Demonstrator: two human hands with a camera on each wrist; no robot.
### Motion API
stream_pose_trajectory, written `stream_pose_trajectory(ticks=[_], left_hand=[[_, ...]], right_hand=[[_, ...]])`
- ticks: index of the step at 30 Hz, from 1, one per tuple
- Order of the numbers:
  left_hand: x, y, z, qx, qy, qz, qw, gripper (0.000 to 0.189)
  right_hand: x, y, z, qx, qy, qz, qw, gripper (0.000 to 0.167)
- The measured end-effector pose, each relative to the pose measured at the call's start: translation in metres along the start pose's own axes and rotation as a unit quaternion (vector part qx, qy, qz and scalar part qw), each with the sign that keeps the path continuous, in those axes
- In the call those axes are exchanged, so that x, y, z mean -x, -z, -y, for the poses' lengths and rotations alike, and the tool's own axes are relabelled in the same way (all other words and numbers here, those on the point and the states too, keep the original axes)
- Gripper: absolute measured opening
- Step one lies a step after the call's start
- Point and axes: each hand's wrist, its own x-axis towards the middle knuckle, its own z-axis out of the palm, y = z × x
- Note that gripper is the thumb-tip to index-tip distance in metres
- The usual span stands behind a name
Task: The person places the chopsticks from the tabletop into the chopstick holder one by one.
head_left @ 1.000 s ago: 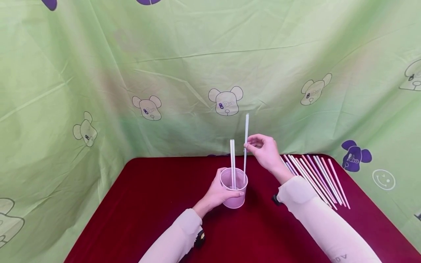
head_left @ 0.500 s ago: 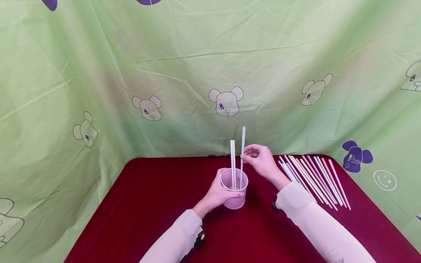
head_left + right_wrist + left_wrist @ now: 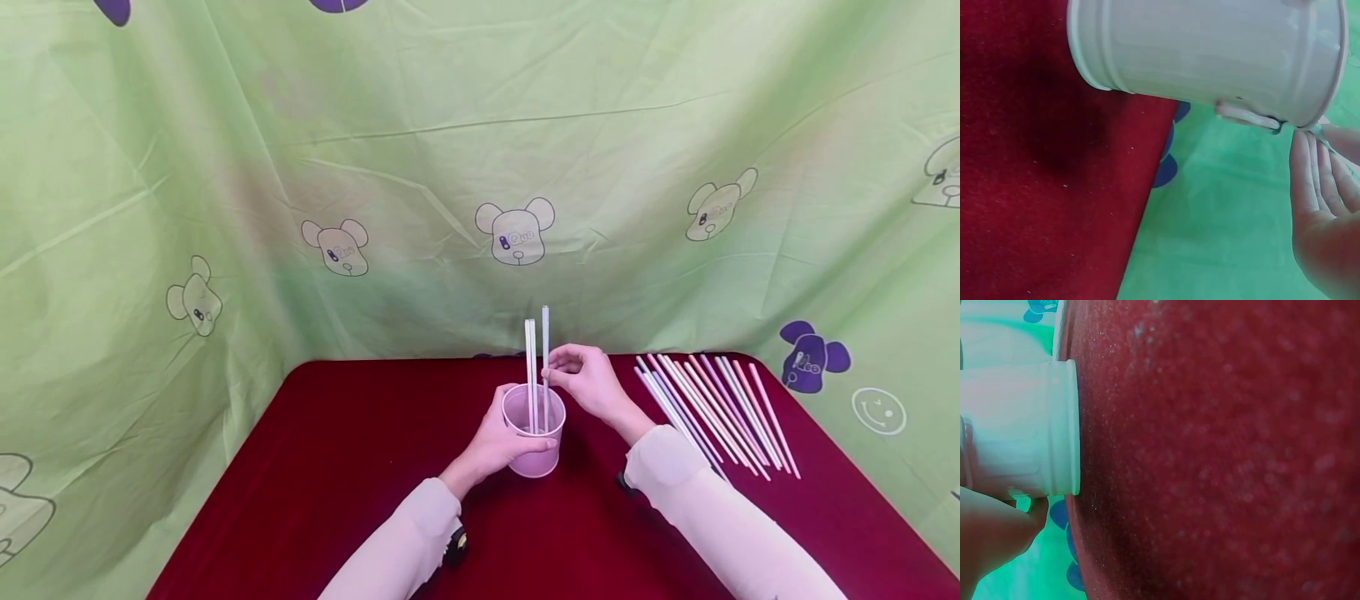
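Note:
In the head view my left hand (image 3: 504,440) grips the side of a small pink bucket (image 3: 534,462) standing on the table. Its pale wall (image 3: 1010,425) and base rim show in the left wrist view. Two whitish sticks (image 3: 530,358) stand upright in the bucket, side by side. At the bucket's right, my right hand (image 3: 592,383) pinches a thin, straight pale stick (image 3: 546,337) between thumb and fingertips, its lower end inside the bucket. In the right wrist view these fingers (image 3: 1322,169) are close to the bucket's rim. Whether the sticks are straws or chopsticks is unclear.
Several pastel sticks (image 3: 712,408) lie fanned out on the right side of the dark red table (image 3: 360,467). A green cloth (image 3: 420,150) printed with bear heads hangs behind and along both sides.
My right hand has lowered the pale stick deeper into the bucket and moved it left, closer to the two standing sticks. The left hand and bucket have stayed in place.

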Motion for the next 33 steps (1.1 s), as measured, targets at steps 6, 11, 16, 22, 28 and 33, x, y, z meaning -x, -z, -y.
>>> stream_pose_trajectory(ticks=[6,11,16,22,28,33], left_hand=[[-0.001,-0.001,-0.001,-0.004,-0.002,0.000,1.0000,0.090],[-0.001,0.000,-0.001,-0.005,-0.002,0.002,1.0000,0.090],[0.000,0.000,-0.002,-0.002,-0.002,0.004,1.0000,0.091],[0.001,-0.001,-0.003,0.001,-0.001,0.005,1.0000,0.092],[0.001,-0.001,-0.003,0.005,0.000,0.006,1.0000,0.091],[0.001,0.000,-0.001,0.006,-0.001,0.008,1.0000,0.089]], right_hand=[[0.003,-0.004,0.000,0.022,0.003,-0.006,0.9997,0.016],[0.013,-0.006,0.023,0.023,0.009,-0.001,0.9997,0.015],[0.022,-0.005,0.041,0.033,0.019,0.004,0.9993,0.015],[0.019,-0.008,0.024,0.037,0.011,-0.003,0.9992,0.015],[0.013,-0.009,-0.006,0.028,0.006,-0.003,0.9996,0.016],[0.013,-0.007,-0.012,0.023,0.008,0.009,0.9997,0.015]])
